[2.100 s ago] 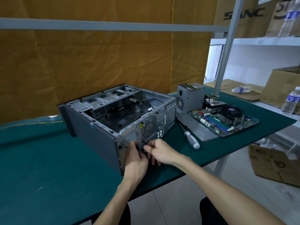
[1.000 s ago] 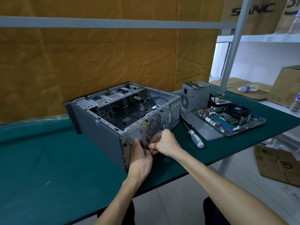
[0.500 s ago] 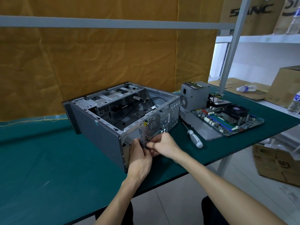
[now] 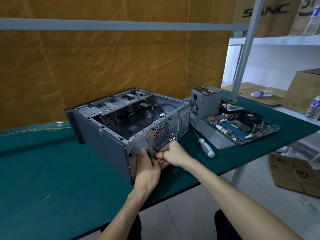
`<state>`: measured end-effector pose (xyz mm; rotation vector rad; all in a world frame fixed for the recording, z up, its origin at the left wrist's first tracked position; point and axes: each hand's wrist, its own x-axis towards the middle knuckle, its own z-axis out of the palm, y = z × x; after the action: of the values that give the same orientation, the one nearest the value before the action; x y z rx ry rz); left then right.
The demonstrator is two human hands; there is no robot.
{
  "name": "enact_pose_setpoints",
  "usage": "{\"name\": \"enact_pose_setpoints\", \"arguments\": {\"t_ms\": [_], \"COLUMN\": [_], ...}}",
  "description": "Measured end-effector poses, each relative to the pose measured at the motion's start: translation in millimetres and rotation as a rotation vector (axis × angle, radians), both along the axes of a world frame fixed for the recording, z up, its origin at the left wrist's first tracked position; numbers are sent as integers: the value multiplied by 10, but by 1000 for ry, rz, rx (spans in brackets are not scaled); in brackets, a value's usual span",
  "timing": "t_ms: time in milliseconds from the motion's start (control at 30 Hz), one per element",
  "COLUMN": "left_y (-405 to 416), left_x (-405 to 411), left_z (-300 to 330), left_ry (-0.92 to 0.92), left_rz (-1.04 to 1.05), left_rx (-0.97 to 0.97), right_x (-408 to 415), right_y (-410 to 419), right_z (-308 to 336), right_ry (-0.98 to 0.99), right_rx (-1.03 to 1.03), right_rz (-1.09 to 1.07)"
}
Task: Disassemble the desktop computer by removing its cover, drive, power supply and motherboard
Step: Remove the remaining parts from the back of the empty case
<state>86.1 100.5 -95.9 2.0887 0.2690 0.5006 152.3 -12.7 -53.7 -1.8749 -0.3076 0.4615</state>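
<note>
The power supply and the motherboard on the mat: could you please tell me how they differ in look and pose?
The power supply is a closed grey metal box standing upright; the motherboard is a flat green board lying level. The power supply shows a vent grille and socket; the motherboard carries a black cooler fan and slots. Both sit outside the case, on the green mat.

The grey computer case [image 4: 103, 146] is laid on its side on the green table [image 4: 43, 187], its cover off and its inside left almost bare, with loose black cables. To its right, the grey power supply [image 4: 205, 101] is stood upright, and the motherboard [image 4: 242, 126], with its black cooler fan, is laid flat.
</note>
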Motion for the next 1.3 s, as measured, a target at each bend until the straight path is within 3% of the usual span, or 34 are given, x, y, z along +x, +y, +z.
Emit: {"name": "enact_pose_setpoints", "arguments": {"t_ms": [200, 367, 433, 500, 700, 833, 1067, 1300], "left_y": [5, -2, -1, -2, -14, -2, 0, 1], "left_x": [9, 11, 8, 11, -2, 5, 29, -1], "left_z": [10, 8, 6, 3, 9, -17, -41, -23], "left_ry": [19, -5, -3, 1, -35, -33, -7, 13], "left_rz": [0, 12, 14, 13, 1, 6, -4, -4], "left_rx": [2, 13, 13, 9, -5, -2, -8, -2], "right_x": [-91, -115, -105, -71, 4, 3, -46, -102], "right_y": [-39, -76, -62, -37, -70, -49, -14, -53], "right_z": [-45, -76, -58, -20, -6, -32, -79, -173], "right_ry": [-704, -999, -933, -743, -380, -408, -648, -647], "right_rx": [-395, -552, -547, -485, -191, -197, -315, -243], "right_rz": [26, 146, 131, 71, 101, 69, -6, -134]}}
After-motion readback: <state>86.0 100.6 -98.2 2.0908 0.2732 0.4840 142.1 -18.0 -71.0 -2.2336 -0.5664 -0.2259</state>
